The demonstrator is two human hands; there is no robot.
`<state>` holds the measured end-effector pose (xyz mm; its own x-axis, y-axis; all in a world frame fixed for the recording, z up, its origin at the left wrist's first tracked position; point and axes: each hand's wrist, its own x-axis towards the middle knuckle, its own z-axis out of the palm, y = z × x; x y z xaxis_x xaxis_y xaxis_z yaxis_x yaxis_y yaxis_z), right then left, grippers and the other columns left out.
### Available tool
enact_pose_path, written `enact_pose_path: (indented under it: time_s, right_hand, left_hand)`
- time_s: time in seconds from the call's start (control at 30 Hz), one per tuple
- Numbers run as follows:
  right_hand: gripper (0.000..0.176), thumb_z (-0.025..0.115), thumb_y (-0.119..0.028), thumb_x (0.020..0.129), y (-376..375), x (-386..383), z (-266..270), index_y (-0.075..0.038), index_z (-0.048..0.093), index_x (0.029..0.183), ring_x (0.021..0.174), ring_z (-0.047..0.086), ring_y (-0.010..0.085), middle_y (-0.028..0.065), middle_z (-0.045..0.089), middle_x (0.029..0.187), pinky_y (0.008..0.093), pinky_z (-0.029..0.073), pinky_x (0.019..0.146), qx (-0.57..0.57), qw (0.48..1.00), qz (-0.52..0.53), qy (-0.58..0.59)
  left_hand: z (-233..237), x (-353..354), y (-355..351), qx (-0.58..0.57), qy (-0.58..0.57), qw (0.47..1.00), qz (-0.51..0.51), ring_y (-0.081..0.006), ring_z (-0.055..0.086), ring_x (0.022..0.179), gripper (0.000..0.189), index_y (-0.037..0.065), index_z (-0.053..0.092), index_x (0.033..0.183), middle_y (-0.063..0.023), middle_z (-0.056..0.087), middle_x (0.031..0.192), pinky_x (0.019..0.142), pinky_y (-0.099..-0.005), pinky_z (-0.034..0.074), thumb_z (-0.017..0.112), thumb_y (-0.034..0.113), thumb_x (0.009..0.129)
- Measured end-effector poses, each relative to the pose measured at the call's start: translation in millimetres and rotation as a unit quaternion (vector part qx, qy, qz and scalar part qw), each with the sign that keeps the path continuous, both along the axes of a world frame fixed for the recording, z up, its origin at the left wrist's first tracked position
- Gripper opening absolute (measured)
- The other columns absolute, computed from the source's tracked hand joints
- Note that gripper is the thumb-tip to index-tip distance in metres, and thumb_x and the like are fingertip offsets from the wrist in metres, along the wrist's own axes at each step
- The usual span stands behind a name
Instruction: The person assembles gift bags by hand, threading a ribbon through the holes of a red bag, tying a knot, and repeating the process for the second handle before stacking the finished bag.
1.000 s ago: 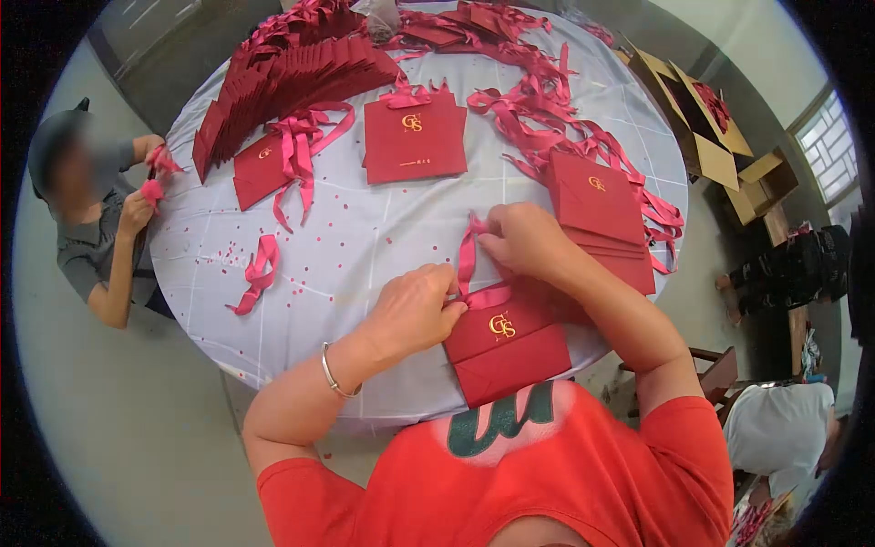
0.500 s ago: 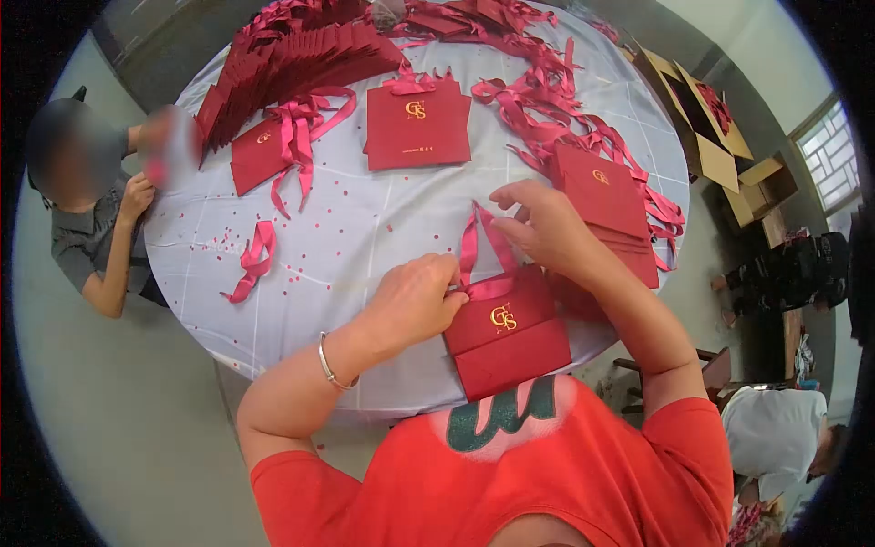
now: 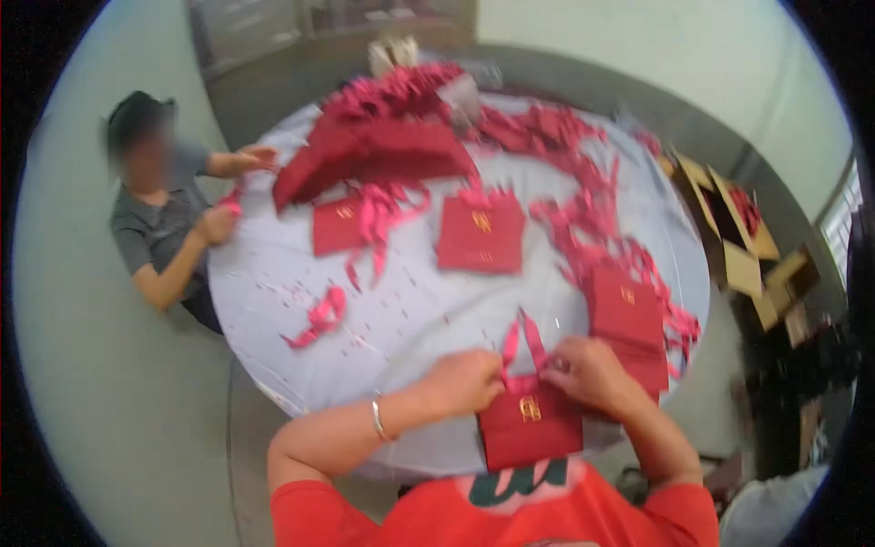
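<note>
A red paper gift bag [image 3: 529, 438] with a gold monogram lies at the near table edge, right in front of my shirt. Its pink ribbon handle [image 3: 511, 345] rises in a peak above the bag's top edge. My left hand [image 3: 463, 379] is closed at the left top corner, fingers pinched on the ribbon. On the opposite corner, my right hand [image 3: 588, 372] pinches the ribbon's right side. Motion blur hides the exact fingertip contact. Beside my right hand lies a stack of red bags [image 3: 626, 314] with loose ribbons.
A round table with a white cloth [image 3: 410, 319] holds a bag pile [image 3: 481, 235], a long row of red bags [image 3: 383, 155], and a loose ribbon [image 3: 321, 319]. A person [image 3: 169, 210] handles pink ribbon at left. Cardboard boxes [image 3: 738, 264] stand at right.
The view has tilted up, showing more of the room. My right hand has come down from above the ribbon to the bag's right corner and closed. The left hand stays at its corner.
</note>
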<state>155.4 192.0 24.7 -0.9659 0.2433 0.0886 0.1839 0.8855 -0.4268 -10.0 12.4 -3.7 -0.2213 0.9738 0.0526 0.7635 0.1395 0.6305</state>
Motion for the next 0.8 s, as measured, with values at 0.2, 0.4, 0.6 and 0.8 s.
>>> enact_pose_path:
  time_s: [0.2,0.4,0.6,0.8]
  right_hand:
    - [0.026,0.071,-0.032,0.081,-9,-14,-4,-0.007,0.071,0.086,0.076,0.067,0.0332,0.0179,0.068,0.081,0.0421,0.052,0.068,-0.034,0.998,-0.043,0.021]
    - [0.031,0.068,-0.035,0.082,-28,-39,5,-0.004,0.070,0.082,0.072,0.066,0.0364,0.0206,0.067,0.077,0.0452,0.052,0.066,-0.083,0.995,-0.031,-0.042]
    - [0.038,0.059,-0.042,0.084,-10,-72,-14,-0.006,0.072,0.080,0.073,0.064,0.0411,0.0224,0.065,0.077,0.0470,0.051,0.067,0.003,0.987,0.020,-0.162]
    - [0.035,0.062,-0.038,0.080,-10,-74,-27,-0.005,0.072,0.080,0.069,0.065,0.0378,0.0227,0.064,0.074,0.0440,0.052,0.065,-0.048,0.990,0.037,-0.127]
  left_hand:
    - [8,3,-2,-0.019,0.001,1.000,0.002,-0.0365,0.063,0.087,0.023,0.003,0.064,0.088,-0.0184,0.065,0.089,0.076,-0.0462,0.050,0.066,0.024,0.080]
    - [10,4,-6,-0.016,0.004,1.000,0.006,-0.0366,0.064,0.086,0.020,0.004,0.066,0.086,-0.0186,0.067,0.085,0.075,-0.0457,0.051,0.066,0.023,0.080]
    - [9,4,-5,-0.030,-0.016,0.999,0.023,-0.0349,0.066,0.082,0.020,0.005,0.068,0.083,-0.0169,0.069,0.082,0.071,-0.0446,0.051,0.067,0.025,0.079]
    - [19,5,-7,-0.056,-0.033,0.998,0.008,-0.0338,0.066,0.082,0.020,0.006,0.069,0.084,-0.0163,0.069,0.083,0.071,-0.0445,0.051,0.067,0.025,0.079]
